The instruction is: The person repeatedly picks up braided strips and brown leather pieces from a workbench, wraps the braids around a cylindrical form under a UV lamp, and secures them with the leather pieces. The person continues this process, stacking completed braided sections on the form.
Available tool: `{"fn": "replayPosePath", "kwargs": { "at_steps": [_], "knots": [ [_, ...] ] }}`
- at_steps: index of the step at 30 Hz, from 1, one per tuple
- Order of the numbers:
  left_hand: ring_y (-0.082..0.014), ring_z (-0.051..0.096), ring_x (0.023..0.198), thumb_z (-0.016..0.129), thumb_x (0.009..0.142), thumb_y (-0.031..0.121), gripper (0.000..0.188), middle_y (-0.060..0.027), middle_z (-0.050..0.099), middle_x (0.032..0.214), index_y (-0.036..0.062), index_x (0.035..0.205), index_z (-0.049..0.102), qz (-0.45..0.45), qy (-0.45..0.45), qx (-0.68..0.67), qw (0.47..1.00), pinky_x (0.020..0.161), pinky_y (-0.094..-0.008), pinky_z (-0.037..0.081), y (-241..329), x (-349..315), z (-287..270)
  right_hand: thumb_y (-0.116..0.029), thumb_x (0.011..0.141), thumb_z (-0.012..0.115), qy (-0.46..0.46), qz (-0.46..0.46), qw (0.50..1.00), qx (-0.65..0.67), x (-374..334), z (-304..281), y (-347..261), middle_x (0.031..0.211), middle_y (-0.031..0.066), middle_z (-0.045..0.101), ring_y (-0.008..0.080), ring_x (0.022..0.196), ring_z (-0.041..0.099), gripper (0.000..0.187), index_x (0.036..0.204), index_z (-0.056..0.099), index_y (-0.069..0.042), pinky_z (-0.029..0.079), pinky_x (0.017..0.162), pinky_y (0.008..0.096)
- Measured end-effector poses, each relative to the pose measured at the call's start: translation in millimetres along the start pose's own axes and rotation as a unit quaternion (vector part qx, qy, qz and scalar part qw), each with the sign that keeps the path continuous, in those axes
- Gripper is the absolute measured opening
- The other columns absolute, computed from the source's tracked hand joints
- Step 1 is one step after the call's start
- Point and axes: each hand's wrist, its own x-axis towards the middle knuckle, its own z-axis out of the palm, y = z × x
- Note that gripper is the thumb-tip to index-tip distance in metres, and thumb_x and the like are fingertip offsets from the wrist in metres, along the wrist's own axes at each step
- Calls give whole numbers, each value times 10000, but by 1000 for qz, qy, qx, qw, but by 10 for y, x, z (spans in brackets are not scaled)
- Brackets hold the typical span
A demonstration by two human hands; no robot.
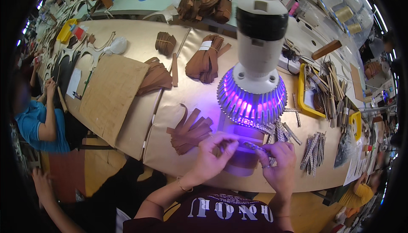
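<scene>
My right hand (279, 163) pinches a short braided strip (254, 146) under a lamp with a glowing purple ring (252, 99). At the strip's other end is my left hand (214, 156), its thumb and index finger closed together. The purple glare hides whether those fingertips grip the strip's tip or something finer. Below both hands lies a brown piece (240, 165), partly lit by the lamp. A fanned pile of brown leather strips (191, 133) rests left of my left hand. Patterned braided strips (282, 132) lie just beyond my right hand.
More braided strips (313, 152) lie to the right, near a yellow tray (302, 92) of bundled strips. Banded brown bundles (206, 61) and a tan board (111, 95) occupy the far and left table. A co-worker in blue (46, 124) sits at the left.
</scene>
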Motion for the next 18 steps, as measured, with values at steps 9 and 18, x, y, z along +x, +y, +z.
{"fn": "replayPosePath", "kwargs": {
  "at_steps": [9, 18],
  "knots": [
    [-225, 622, 931, 721, 828, 114, 214, -122, 623, 1014, 20, 1020, 712, 82, 138, 182, 970, 799, -313, 505, -371, 112, 198, -113, 870, 667, -27, 49, 993, 107, 191, 114, 141, 791, 129, 623, 302, 717, 587, 108, 900, 642, -13, 433, 688, 397],
    [-75, 612, 832, 694, 864, 58, 155, -4, 667, 944, 48, 1017, 672, -40, 35, -53, 997, 728, -237, 498, -321, 129, 171, -93, 943, 554, -78, 14, 986, 143, 254, 247, 160, 778, 165, 527, 326, 712, 530, 145, 862, 537, 26, 425, 673, 398]
  ]
}}
